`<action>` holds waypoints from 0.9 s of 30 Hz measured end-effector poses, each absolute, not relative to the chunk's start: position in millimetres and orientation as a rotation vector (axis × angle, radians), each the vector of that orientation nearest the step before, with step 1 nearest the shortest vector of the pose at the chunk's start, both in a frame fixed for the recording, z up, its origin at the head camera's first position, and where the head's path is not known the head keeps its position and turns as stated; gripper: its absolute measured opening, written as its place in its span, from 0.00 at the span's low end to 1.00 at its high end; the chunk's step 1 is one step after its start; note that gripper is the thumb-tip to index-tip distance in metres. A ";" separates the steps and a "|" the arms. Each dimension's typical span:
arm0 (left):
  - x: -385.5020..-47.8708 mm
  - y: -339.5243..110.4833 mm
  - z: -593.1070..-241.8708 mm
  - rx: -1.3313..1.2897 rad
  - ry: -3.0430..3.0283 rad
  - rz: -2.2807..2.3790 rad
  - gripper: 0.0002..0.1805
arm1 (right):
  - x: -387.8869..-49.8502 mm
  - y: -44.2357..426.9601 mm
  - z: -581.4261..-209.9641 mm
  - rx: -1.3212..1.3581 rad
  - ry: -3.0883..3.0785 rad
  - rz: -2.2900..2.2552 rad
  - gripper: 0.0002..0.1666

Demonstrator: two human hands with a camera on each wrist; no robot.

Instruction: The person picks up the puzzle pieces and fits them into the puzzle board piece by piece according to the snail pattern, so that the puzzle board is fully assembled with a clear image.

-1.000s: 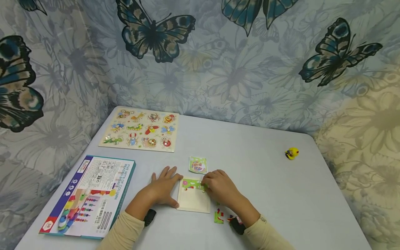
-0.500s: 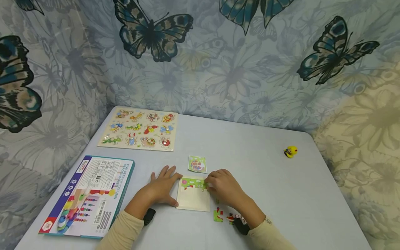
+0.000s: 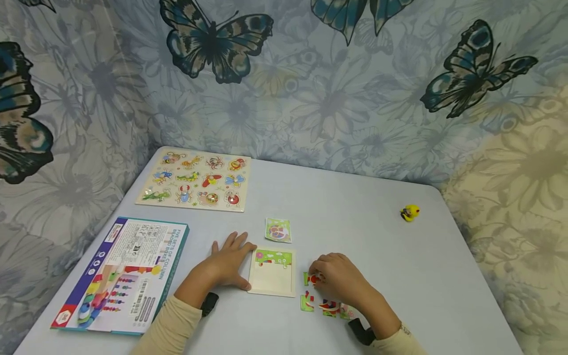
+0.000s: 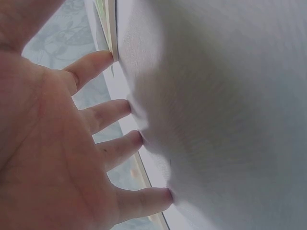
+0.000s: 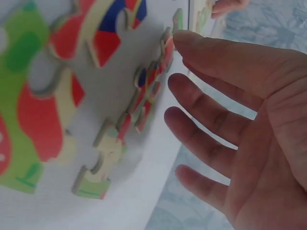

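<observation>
My left hand (image 3: 224, 266) rests on the table with fingers spread, its index finger and thumb at the left edge of a small wooden puzzle tray (image 3: 269, 283). In the left wrist view the index fingertip touches the tray's edge (image 4: 112, 33). Joined green puzzle pieces (image 3: 275, 257) line the tray's top. To the right of the tray, my right hand (image 3: 341, 278) hovers over loose jigsaw pieces (image 3: 307, 302), thumb and fingers loosely bent. In the right wrist view its thumb tip is close beside a red-and-green piece (image 5: 168, 50); whether they touch I cannot tell.
A small picture card (image 3: 278, 230) lies behind the tray. An insect peg puzzle board (image 3: 195, 180) stands at the back left, with a large flat box (image 3: 122, 276) nearer. A yellow toy duck (image 3: 410, 212) sits at the right. Butterfly-patterned walls border the table (image 3: 443, 276).
My right hand has left the tray's top right corner and moved down and right to the loose pieces. The joined strip now shows fully. My left hand keeps its place at the tray.
</observation>
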State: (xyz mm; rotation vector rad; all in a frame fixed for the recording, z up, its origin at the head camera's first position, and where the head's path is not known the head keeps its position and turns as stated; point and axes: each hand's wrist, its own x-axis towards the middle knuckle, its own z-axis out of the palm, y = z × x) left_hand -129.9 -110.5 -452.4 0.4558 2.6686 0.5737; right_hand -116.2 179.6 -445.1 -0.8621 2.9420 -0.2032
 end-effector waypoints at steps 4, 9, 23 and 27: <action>-131.6 -110.9 -454.0 0.452 2.669 0.572 0.51 | -115.2 179.2 -448.5 -0.831 2.937 -0.199 0.10; -132.8 -111.3 -456.2 0.454 2.663 0.574 0.51 | -114.7 178.3 -451.9 -0.824 2.940 -0.204 0.10; -132.0 -111.5 -456.6 0.454 2.662 0.593 0.51 | -118.6 170.5 -450.1 -0.977 2.975 -0.172 0.12; -132.2 -111.4 -456.6 0.451 2.663 0.586 0.51 | -122.3 156.0 -446.3 -1.077 2.985 -0.172 0.14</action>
